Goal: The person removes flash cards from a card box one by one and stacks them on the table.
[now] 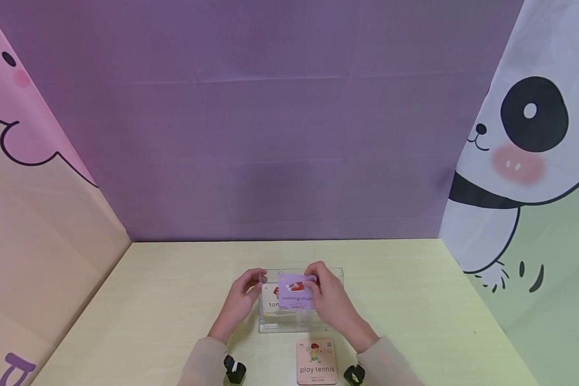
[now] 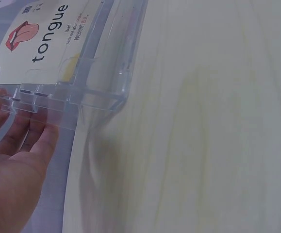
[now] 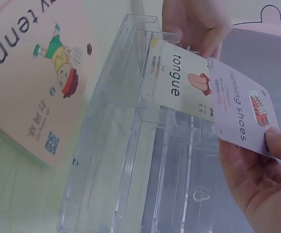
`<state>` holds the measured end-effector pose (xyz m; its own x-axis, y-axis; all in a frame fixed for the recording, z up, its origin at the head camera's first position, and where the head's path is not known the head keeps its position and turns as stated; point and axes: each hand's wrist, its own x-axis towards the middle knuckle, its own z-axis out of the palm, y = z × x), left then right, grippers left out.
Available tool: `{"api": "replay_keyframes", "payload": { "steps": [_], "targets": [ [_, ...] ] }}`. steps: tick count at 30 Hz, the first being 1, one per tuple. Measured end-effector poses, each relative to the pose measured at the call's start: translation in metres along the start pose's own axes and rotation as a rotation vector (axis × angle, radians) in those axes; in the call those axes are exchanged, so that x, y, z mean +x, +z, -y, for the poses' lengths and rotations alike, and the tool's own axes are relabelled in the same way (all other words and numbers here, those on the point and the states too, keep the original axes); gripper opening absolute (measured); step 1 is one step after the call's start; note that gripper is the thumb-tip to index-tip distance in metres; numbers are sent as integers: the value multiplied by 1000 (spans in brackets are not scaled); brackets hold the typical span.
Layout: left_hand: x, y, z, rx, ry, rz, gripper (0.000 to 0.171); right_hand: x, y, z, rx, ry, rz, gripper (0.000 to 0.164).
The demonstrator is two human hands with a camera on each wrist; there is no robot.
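My right hand pinches a purple flashcard with "running shoes" and a red shoe on it, thumb in front and fingers behind. It is held over a clear plastic card holder, partly covering a cream "tongue" flashcard. That "tongue" card stands in the left compartment of the holder. At the holder's left side, my left hand grips the wall between thumb and fingers. In the right wrist view, the neighbouring compartment has no card in it.
A pink "play tennis" flashcard stack lies on the pale wooden table, in front of the holder. A purple backdrop closes off the back, with printed cartoon panels at both sides. Black wrist cameras sit on both sleeves.
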<state>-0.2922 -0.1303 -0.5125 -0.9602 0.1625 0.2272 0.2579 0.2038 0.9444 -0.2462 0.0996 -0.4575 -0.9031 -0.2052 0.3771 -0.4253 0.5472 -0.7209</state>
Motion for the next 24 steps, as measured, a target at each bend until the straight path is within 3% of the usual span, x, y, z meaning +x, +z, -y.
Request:
{"api": "replay_keyframes", "payload": {
  "steps": [13, 24],
  "targets": [
    [0, 0, 1, 12, 3, -3, 32, -7, -8, -1, -2, -22, 49, 15],
    [-1, 0, 1, -6, 14, 2, 31, -13, -12, -2, 36, -9, 42, 17]
  ]
}}
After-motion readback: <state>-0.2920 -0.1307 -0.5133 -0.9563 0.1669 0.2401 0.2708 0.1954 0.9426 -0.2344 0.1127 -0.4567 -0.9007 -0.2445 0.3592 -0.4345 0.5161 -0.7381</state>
